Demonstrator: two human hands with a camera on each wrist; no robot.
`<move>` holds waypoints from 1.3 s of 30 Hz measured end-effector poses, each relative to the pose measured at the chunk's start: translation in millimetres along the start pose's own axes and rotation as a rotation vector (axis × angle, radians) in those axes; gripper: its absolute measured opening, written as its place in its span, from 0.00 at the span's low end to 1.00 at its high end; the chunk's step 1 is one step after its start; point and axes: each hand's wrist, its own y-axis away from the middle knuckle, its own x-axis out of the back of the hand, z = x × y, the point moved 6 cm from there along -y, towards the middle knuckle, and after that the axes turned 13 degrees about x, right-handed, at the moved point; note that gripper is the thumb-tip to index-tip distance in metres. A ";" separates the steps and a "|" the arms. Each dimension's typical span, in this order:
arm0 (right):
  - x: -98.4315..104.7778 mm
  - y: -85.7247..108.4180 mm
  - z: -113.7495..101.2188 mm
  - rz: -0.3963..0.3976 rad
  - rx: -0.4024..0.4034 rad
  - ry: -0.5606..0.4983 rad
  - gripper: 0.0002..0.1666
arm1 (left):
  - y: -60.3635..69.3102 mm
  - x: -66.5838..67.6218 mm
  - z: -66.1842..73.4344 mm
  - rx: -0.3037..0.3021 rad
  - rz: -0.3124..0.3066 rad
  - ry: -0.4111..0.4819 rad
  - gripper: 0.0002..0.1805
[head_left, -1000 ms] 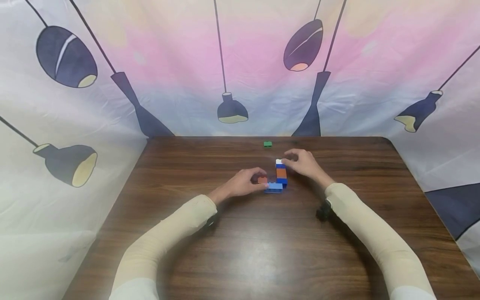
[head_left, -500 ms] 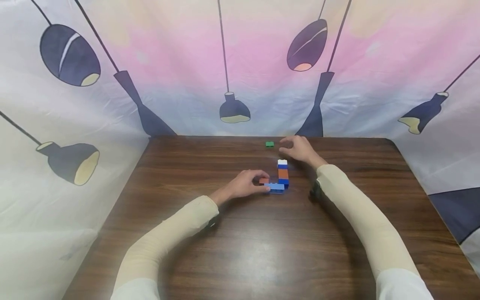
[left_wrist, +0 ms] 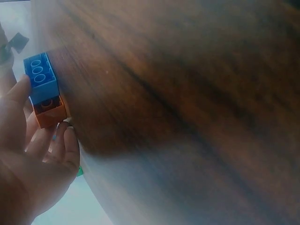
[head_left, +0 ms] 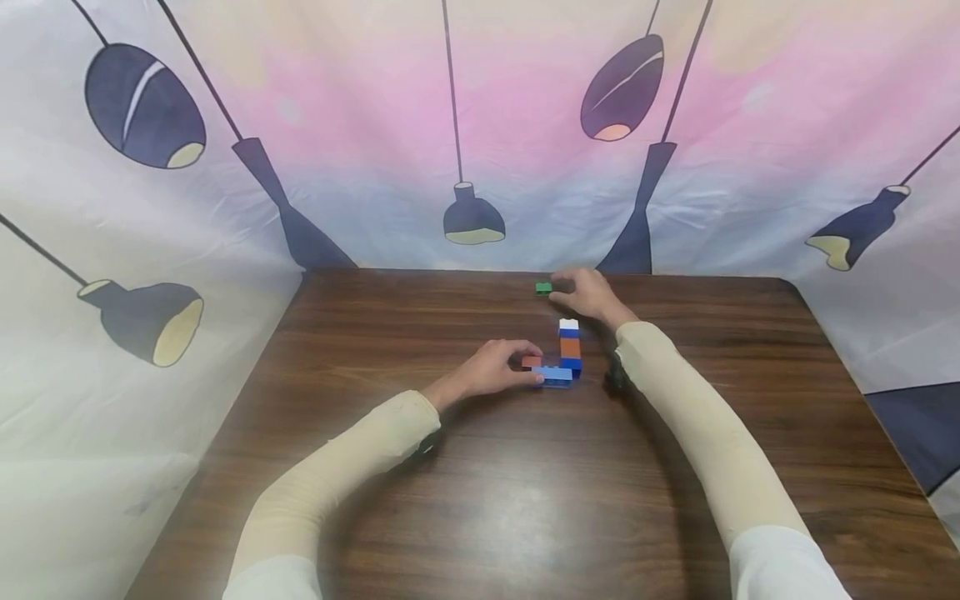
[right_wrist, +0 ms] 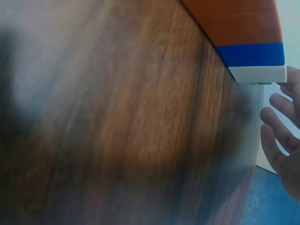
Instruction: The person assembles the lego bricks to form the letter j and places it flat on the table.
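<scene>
My left hand (head_left: 495, 367) holds the near left end of a joined structure of toy building bricks, thumb against a light blue brick (head_left: 552, 373) and fingers around a red-orange brick (head_left: 532, 362). In the left wrist view that light blue brick (left_wrist: 44, 86) shows its hollow tubed side, with the orange brick (left_wrist: 52, 115) joined below. From its right end a column of dark blue, orange (head_left: 570, 348) and white (head_left: 568, 324) runs away from me. Beyond it, my right hand (head_left: 591, 296) reaches beside a small green brick (head_left: 543, 288), fingers parted; contact cannot be made out.
The brown wooden table (head_left: 495, 483) extends around the bricks, its far edge just behind the green one. A fabric backdrop (head_left: 375, 167) printed with hanging lamps encloses the back and sides.
My right hand has left the white end of the column and moved away from me and leftward to the green brick. The left hand keeps its hold on the structure.
</scene>
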 end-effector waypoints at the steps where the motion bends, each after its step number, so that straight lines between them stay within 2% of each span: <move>1: -0.5 -1.0 0.0 0.000 -0.003 -0.001 0.27 | -0.1 0.0 0.3 -0.001 0.001 0.002 0.27; 11: -8.2 -7.1 -0.3 -0.008 -0.039 0.018 0.24 | -1.7 -0.2 0.1 0.006 -0.004 0.013 0.26; 17: -6.1 -4.3 -0.4 0.014 -0.012 0.048 0.19 | -1.1 0.0 0.0 0.003 -0.002 0.022 0.27; 26: -1.2 8.3 5.1 0.012 -0.035 0.061 0.17 | -0.5 0.1 0.5 0.006 -0.006 0.024 0.27; 39: 1.5 32.6 8.9 0.023 0.000 0.046 0.18 | -2.5 -0.9 -1.3 0.007 -0.014 0.025 0.27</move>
